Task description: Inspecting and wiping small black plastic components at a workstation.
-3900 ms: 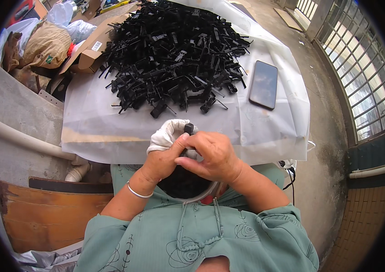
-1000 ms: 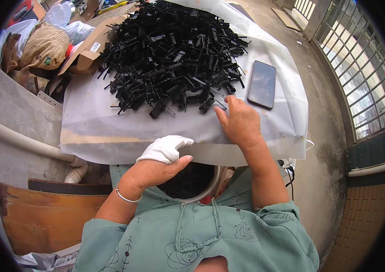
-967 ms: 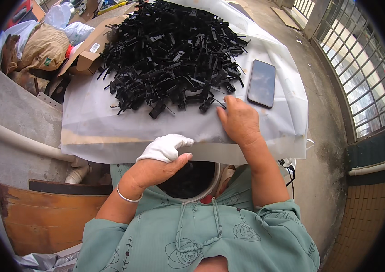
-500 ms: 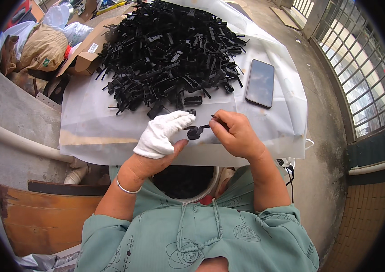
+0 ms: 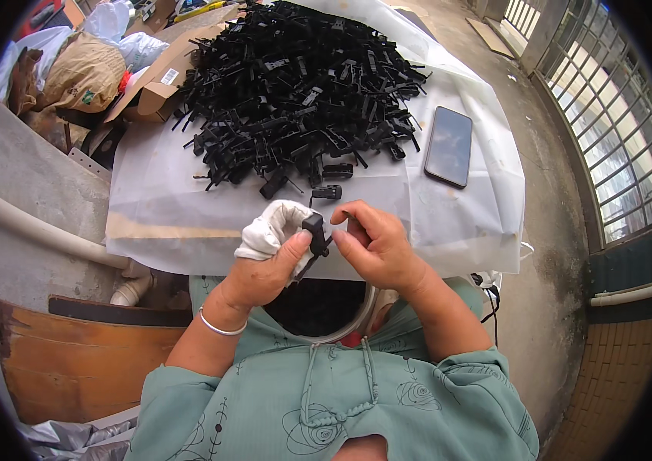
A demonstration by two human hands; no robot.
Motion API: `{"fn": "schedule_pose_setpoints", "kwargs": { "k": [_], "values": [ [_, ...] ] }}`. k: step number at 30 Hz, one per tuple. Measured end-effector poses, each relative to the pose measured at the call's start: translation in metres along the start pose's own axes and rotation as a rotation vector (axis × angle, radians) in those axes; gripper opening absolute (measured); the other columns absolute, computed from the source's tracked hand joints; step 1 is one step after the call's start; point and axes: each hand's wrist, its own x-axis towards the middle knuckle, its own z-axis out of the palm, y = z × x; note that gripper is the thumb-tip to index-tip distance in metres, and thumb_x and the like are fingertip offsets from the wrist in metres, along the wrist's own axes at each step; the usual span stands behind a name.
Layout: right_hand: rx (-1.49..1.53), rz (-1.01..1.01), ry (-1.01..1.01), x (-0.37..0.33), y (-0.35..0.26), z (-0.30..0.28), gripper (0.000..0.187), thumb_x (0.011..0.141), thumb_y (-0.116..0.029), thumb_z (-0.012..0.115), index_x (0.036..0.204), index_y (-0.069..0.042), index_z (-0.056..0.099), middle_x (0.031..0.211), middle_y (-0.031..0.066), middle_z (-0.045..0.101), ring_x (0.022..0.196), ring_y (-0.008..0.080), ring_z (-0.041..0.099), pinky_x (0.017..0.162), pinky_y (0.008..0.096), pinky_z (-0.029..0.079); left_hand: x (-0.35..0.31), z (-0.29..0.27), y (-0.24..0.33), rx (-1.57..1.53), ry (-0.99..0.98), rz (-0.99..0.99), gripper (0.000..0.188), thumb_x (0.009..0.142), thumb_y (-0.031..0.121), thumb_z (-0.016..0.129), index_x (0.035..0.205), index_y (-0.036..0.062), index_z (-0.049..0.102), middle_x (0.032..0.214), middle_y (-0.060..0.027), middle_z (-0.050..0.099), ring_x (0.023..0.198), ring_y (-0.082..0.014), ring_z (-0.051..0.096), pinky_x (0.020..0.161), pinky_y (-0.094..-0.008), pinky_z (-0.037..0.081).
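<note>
My left hand (image 5: 271,250), in a white glove that leaves the thumb bare, is closed on a small black plastic part (image 5: 315,226). The part is held upright, its blocky end at the top and thin prongs lower down. Close on its right is my right hand (image 5: 378,244), bare, its fingers bent and the thumb apart from the forefinger. Nothing shows between them. Just beyond my hands a similar loose black part (image 5: 327,192) lies on the white sheet (image 5: 395,201). Behind it rises a big heap of black plastic parts (image 5: 295,92).
A dark-screened phone (image 5: 448,146) lies right of the heap. Between my knees, below the table edge, stands a bucket (image 5: 357,319) with dark contents. A cardboard box (image 5: 158,91) and bags (image 5: 84,73) crowd the far left. A barred window (image 5: 610,115) is at the right.
The black part has come into my left hand, which has closed round it and stands it upright. My right hand has shifted slightly down and left, its pinch on the part's thin end loosened.
</note>
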Motion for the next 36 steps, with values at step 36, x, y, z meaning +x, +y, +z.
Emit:
{"fn": "schedule_pose_setpoints", "kwargs": {
  "k": [36],
  "values": [
    [0.355,0.181,-0.027,0.003,0.023,0.023,0.028,0.094,-0.023,0.049,0.081,0.001,0.057,0.064,0.0105,0.055,0.059,0.0162,0.051,0.058,0.0306,0.044,0.004,0.023,-0.019,0.525,0.223,0.207,0.024,0.084,0.003,0.056,0.106,-0.0041,0.053,0.092,-0.0116,0.059,0.085,-0.0191,0.057,0.079,-0.0291,0.046]
  ]
}}
